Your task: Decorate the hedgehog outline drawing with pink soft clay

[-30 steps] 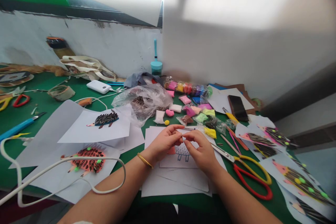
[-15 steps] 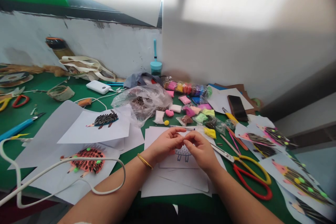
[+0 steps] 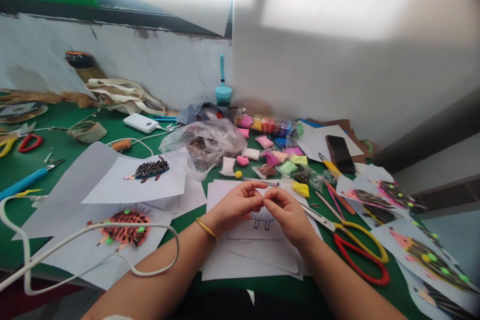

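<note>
Fingertips pressed together, my left hand (image 3: pixel 242 206) and my right hand (image 3: pixel 284 212) meet above a sheet of paper. Both are closed in a pinch; whatever lies between the fingers is hidden or too small to make out. Under them, partly covered, is a pen drawing of a spiky-backed animal (image 3: pixel 261 216) on a small white sheet, with more white paper (image 3: pixel 258 266) beneath. Just beyond my hands lies a pen (image 3: pixel 260 181). A small yellow ball (image 3: pixel 238 174) and a pink lump of clay (image 3: pixel 242 160) sit farther back.
Large scissors (image 3: pixel 354 240) with red and yellow handles lie at right, beside finished hedgehog pictures (image 3: pixel 427 255). Clay packets (image 3: pixel 266 170) and a plastic bag of seeds (image 3: pixel 210 145) are behind. A white cable (image 3: pixel 93 230) loops over a red hedgehog picture (image 3: pixel 127 227) and my left forearm.
My hands stay together over the drawing, with only a very slight shift of the fingers. Nothing else on the table has visibly moved.
</note>
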`<act>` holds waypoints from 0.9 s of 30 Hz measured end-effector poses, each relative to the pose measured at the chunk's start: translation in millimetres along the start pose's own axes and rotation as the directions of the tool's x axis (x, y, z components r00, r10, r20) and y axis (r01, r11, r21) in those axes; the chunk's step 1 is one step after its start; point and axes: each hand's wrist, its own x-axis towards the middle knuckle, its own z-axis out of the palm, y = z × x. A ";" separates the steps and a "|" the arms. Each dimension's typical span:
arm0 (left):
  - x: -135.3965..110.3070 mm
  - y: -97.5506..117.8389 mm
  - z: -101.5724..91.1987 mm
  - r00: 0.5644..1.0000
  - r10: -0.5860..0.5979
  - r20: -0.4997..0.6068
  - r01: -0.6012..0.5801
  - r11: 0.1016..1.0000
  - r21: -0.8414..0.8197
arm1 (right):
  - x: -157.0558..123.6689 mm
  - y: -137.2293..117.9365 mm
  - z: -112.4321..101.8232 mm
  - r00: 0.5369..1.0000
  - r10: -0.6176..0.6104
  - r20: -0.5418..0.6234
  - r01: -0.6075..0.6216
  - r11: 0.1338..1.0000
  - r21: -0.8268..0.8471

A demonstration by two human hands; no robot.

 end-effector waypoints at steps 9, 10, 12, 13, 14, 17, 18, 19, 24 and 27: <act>-0.9 2.0 0.3 0.999 -0.024 0.030 0.024 1.000 -0.008 | 1.9 2.1 -3.0 0.991 0.067 0.118 -0.088 0.980 0.181; -0.9 2.4 0.5 0.999 -0.032 0.027 0.033 0.999 -0.016 | 2.0 1.7 -2.5 0.991 0.071 0.116 -0.093 0.977 0.195; -1.0 2.9 1.0 0.999 -0.048 0.021 0.049 0.998 -0.045 | 2.0 0.0 -1.1 0.994 0.068 0.084 -0.084 0.976 0.200; -1.0 3.1 1.3 0.998 -0.055 0.020 0.056 0.996 -0.065 | 1.8 -1.0 -0.5 0.996 0.063 0.061 -0.073 0.980 0.187; -1.0 3.1 1.5 0.998 -0.059 0.021 0.061 0.994 -0.087 | 1.5 -2.2 -0.1 0.998 0.056 0.039 -0.061 0.985 0.161; -0.6 3.0 1.9 0.998 -0.054 0.032 0.058 0.989 -0.134 | 0.3 -6.3 -0.1 1.000 0.000 -0.015 0.000 1.000 -0.014; -0.6 3.1 2.1 0.998 -0.051 0.037 0.056 0.988 -0.141 | -0.2 -7.9 -0.5 0.999 -0.041 -0.028 0.038 0.994 -0.100; -0.6 3.4 2.2 0.998 -0.050 0.037 0.055 0.988 -0.146 | -0.6 -9.5 -1.1 0.995 -0.093 -0.032 0.085 0.978 -0.188; -1.9 6.5 3.0 0.997 -0.069 -0.027 0.063 0.983 -0.170 | -2.3 -12.8 -5.5 0.957 -0.290 -0.004 0.263 0.874 -0.410; -1.7 5.6 2.2 0.996 -0.082 -0.046 0.073 0.982 -0.172 | -2.7 -10.7 -7.3 0.955 -0.277 -0.107 0.254 0.949 -0.189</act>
